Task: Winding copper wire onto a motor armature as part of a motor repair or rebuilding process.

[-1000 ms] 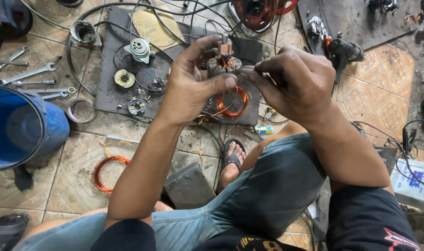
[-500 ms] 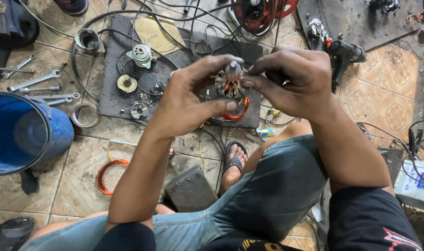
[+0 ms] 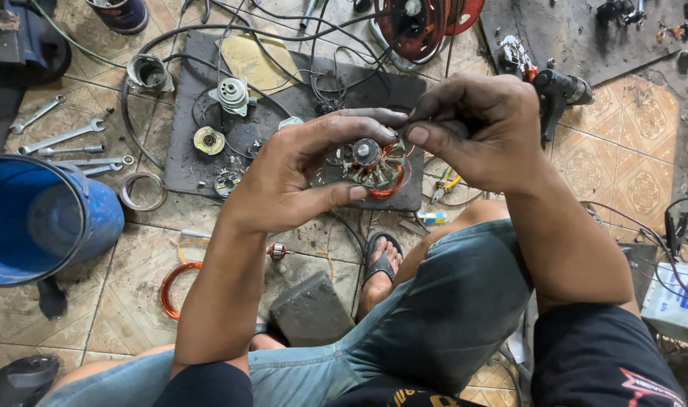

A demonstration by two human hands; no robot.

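Two bare hands work above a tiled floor (image 3: 645, 188) strewn with parts, seen from the head camera of a person seated in denim shorts (image 3: 434, 324). A blue bucket (image 3: 35, 218) lies on its side at the far left, beside a dark mat (image 3: 404, 98) carrying small motor pieces and loops of black cable. A red cable reel (image 3: 427, 22) sits at the top edge, and a power drill (image 3: 559, 90) lies beyond the right hand. Several wrenches (image 3: 65, 136) rest on the tiles above the bucket; a coil of copper wire (image 3: 174, 290) lies near the left forearm. The left hand (image 3: 298, 177) is clamped around a round stator core (image 3: 370, 162) wound with copper wire, held in the air over the mat, thumb below and fingers above. The right hand (image 3: 479, 128) has thumb and forefinger pinched together at the core's upper right edge; what they pinch is too fine to make out. A sandalled foot (image 3: 381, 260) shows underneath.
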